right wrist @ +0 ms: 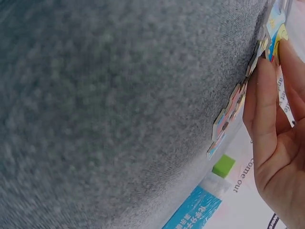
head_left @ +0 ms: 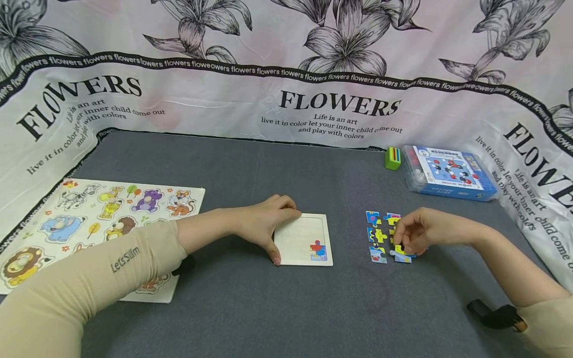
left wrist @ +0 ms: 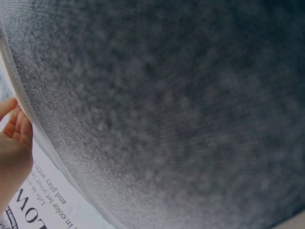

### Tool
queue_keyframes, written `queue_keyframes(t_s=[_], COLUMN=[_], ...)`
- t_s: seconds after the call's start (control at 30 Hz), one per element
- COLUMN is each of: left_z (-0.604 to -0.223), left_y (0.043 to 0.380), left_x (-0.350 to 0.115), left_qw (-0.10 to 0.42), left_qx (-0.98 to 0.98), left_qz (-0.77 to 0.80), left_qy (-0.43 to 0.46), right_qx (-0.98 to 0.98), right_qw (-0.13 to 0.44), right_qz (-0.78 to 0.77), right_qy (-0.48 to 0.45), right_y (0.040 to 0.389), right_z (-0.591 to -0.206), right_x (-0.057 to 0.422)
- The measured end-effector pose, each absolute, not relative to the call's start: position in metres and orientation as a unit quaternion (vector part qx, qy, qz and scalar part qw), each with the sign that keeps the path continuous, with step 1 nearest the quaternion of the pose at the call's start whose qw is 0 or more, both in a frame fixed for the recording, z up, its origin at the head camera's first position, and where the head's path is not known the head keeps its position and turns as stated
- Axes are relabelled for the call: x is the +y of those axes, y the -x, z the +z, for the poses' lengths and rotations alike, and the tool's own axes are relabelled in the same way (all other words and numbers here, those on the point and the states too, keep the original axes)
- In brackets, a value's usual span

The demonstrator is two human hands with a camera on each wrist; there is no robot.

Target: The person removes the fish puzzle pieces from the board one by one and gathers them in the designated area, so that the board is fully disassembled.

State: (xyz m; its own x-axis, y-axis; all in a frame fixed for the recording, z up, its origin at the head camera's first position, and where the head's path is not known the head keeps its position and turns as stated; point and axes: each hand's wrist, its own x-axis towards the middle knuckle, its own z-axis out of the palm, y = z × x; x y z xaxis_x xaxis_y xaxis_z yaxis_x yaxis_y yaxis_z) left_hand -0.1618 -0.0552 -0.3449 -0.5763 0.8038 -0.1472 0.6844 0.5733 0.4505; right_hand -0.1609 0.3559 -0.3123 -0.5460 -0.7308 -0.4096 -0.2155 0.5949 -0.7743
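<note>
My left hand [head_left: 264,224] holds a shallow wooden puzzle tray [head_left: 293,243] by its left side, thumb at the near corner and fingers at the far edge. One red, blue and yellow jigsaw piece [head_left: 318,250] lies in the tray's near right corner. To the right, my right hand [head_left: 423,231] is down over a group of loose jigsaw pieces [head_left: 377,236] on the table. In the right wrist view, its thumb and fingers pinch a blue and yellow jigsaw piece [right wrist: 276,36]. The hand hides part of the group in the head view.
A large animal puzzle board [head_left: 147,219] lies at left, partly under my left sleeve. A blue-lidded plastic box [head_left: 452,174] and a small green block [head_left: 393,158] stand at the back right. A printed flower cloth [head_left: 215,104] hangs behind the grey table [head_left: 277,308].
</note>
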Motion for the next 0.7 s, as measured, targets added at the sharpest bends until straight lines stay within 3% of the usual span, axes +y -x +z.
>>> queue_keyframes(t_s=[0.7], left_z=[-0.3473], left_y=[0.1605], left_x=[-0.0567], left_qw=[0.163], left_qx=[0.867], left_qz=[0.175], left_qy=[-0.437], right_qx=[0.851], right_qw=[0.324], right_qz=[-0.303], right_qy=[0.282], right_y=[0.1553], right_z=[-0.3182], right_x=[0.3522])
